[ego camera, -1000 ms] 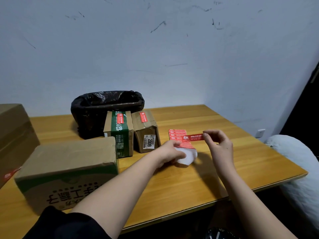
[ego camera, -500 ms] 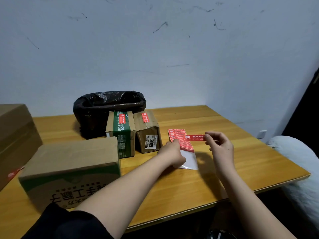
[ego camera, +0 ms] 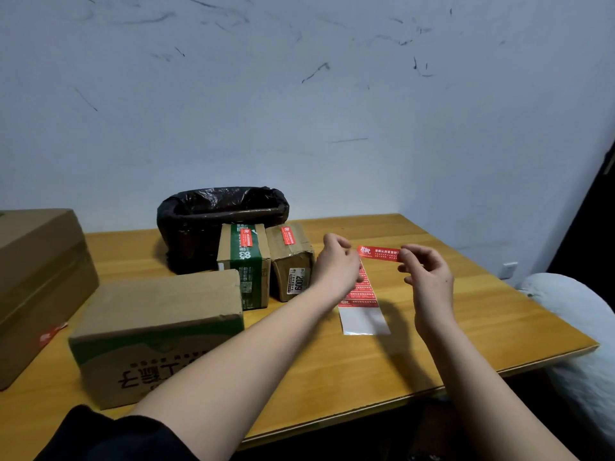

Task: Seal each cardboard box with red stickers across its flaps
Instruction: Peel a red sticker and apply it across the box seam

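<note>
Two hands share one red sticker (ego camera: pixel 379 253) in the air above the sticker sheet (ego camera: pixel 361 299) on the desk (ego camera: pixel 466 327): right hand (ego camera: pixel 427 277) pinches its 3 o'clock end, left hand (ego camera: pixel 337 264) has fingers curled at its 9 o'clock end, contact unclear. Two small boxes at 11 o'clock already carry stickers; big box (ego camera: pixel 156 327) at 9 o'clock shows none. Keep the strip taut, adhesive side clear of fingers, centre it across the flap seam, press from middle outward.

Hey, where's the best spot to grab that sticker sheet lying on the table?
Probably the bare white end of the sticker sheet, nearest the table edge, coming in from the person's side. It lies flat and carries no stickers there, so a pinch would touch no adhesive. The left hand covers the far end, and the right hand pinches the peeled sticker.
</note>
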The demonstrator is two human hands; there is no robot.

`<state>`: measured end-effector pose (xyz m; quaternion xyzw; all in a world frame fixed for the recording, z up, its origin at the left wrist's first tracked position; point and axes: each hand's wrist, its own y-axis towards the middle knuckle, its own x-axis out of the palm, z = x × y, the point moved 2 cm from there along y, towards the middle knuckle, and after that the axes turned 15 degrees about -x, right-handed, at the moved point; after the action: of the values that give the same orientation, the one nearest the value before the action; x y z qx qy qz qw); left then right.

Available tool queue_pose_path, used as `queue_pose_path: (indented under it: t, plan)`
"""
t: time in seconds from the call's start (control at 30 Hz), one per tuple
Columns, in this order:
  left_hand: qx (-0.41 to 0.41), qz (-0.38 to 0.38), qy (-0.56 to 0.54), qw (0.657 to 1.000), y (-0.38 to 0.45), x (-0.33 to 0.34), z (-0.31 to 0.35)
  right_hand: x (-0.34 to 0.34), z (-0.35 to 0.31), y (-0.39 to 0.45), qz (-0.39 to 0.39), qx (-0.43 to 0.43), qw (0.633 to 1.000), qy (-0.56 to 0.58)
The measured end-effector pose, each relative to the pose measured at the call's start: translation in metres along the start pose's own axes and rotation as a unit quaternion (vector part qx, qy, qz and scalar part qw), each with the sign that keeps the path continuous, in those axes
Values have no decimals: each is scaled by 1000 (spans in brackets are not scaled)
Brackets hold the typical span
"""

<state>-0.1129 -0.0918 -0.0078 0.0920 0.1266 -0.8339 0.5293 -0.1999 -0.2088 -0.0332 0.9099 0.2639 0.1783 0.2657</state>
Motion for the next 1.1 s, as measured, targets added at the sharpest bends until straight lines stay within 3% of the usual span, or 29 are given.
queue_pose_path:
  t: [0.13, 0.43, 0.67, 0.8, 1.1]
  plan:
    - [47, 19, -81, 995, -15, -18, 25, 18, -27, 3, 1, -8, 999, 33]
    - [105, 98, -122, 982, -32, -92, 53, 79, -81, 1, -42, -24, 995, 91]
    - [158, 166, -47, 972, -52, -162, 52, 129, -108, -14, -94, -32, 989, 114]
    - [143, 192, -37, 970, -60, -199, 41, 153, -120, -29, -148, -51, 981, 113]
    - [65, 169, -84, 980, -71, -255, 9, 193, -130, -60, -214, -30, 967, 138]
